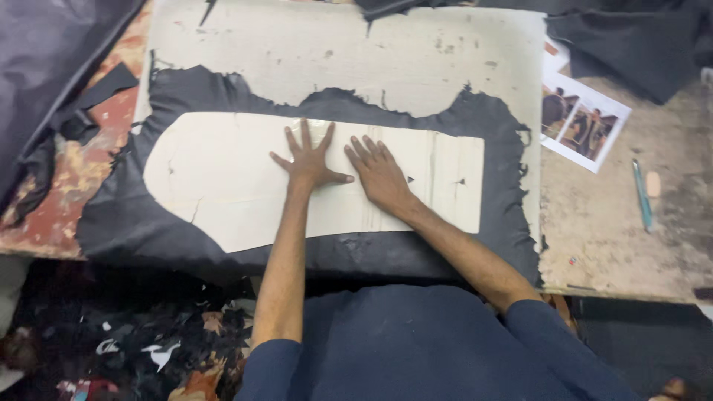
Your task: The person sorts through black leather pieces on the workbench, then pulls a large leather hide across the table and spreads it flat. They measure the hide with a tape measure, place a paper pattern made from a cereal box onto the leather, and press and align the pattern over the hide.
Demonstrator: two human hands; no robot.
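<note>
Both hands, left hand (310, 160) and right hand (380, 172), are lying flat, each grip spread (holding nothing), pressing the cream paper pattern (223, 186) onto black leather (126, 215) on the table (609, 223).

The person wears a dark navy blue short-sleeved top of plain, soft-looking cloth, its sleeves ending above the elbows and leaving both forearms bare. The bare left hand (310, 160) and bare right hand (380, 174) carry no rings or wristwear, as far as the view shows.
</note>
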